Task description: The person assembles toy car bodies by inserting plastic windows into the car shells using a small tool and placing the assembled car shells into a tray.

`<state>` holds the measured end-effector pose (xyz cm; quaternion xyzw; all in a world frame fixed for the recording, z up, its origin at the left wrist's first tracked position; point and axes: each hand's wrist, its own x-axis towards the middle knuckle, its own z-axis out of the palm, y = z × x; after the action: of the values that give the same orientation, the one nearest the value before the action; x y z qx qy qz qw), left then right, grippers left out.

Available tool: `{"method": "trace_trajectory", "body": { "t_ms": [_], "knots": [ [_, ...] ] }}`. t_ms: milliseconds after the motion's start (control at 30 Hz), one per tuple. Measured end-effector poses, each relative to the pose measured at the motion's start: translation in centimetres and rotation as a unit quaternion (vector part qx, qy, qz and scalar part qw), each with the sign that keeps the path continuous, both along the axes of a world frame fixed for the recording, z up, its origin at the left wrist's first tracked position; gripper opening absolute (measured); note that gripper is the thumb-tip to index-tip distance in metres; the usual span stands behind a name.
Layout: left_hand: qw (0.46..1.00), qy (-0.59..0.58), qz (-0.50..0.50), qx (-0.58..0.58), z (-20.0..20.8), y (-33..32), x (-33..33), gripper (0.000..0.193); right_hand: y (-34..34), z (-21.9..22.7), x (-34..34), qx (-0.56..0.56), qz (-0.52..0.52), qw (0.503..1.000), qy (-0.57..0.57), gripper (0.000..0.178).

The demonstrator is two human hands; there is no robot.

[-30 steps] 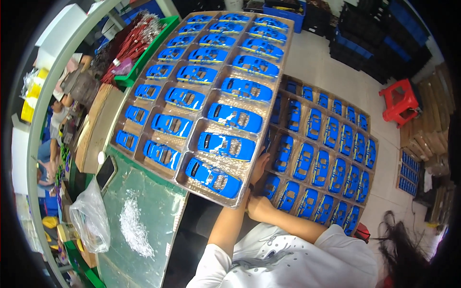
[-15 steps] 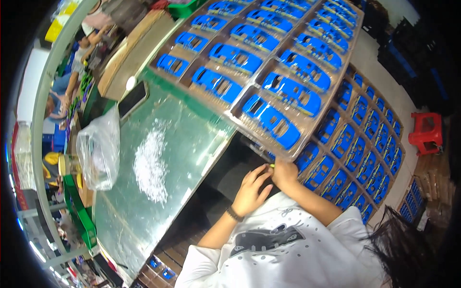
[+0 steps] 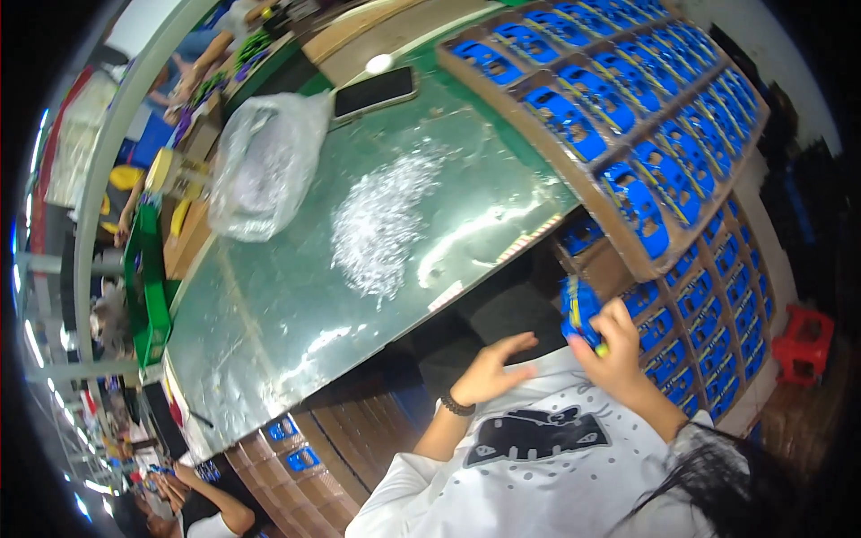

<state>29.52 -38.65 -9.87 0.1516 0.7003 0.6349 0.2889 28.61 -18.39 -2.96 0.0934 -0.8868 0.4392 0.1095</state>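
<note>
In my right hand [image 3: 619, 348] is a blue toy car body shell [image 3: 579, 305] with yellow markings, gripped by its near end and tilted up. A small yellow-green bit shows under the fingers, too small to make out. My left hand [image 3: 493, 372] is apart from it on the left, in front of my white shirt, fingers stretched and holding nothing. Beyond the right hand lies a brown compartment tray [image 3: 621, 235] filled with rows of like blue shells. A lower tray of such shells [image 3: 700, 341] extends to the right of that hand.
A green worktable [image 3: 269, 305] carries a pile of small clear, shiny pieces [image 3: 381, 224], a translucent plastic bag [image 3: 269, 161] and a phone [image 3: 377, 93]. Brown trays [image 3: 309, 430] stand below its near edge. At right is a red stool [image 3: 803, 345]. Another person's arm [image 3: 211, 493] shows lower left.
My hands have parted; the right now holds a blue shell in plain sight. My left hand has opened out. The view has turned, shifting the table and trays to the right.
</note>
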Motion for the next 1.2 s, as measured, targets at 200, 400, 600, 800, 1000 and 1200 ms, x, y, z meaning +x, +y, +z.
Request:
{"method": "trace_trajectory", "body": {
  "t_ms": [200,400,600,800,1000,1200],
  "knots": [
    [0.817,0.021,0.369,0.443,5.1,3.0,1.1,0.063,-5.9,4.2,-0.3,-0.493,0.106,0.747,-0.434,0.025],
    [0.692,0.171,0.662,0.23,5.6,-3.7,0.0,0.04,-12.0,1.4,-7.2,-0.073,0.175,0.982,-0.027,0.016],
    [0.791,0.029,0.567,0.228,7.4,-7.4,3.6,0.048,-16.2,-0.2,-11.9,0.077,0.137,0.983,-0.095,0.019],
    [0.785,-0.035,0.586,0.2,5.8,-7.2,5.1,0.047,-15.2,0.6,-13.4,0.085,0.107,0.988,-0.078,0.014],
    [0.861,-0.102,0.472,0.16,7.1,-4.9,2.3,0.061,-12.0,2.0,-12.7,-0.158,0.22,0.947,-0.174,0.01],
    [0.9,-0.064,0.413,0.126,7.2,-3.2,-0.1,0.061,-10.4,2.0,-9.3,-0.183,0.2,0.944,-0.189,0.014]
  ]
}}
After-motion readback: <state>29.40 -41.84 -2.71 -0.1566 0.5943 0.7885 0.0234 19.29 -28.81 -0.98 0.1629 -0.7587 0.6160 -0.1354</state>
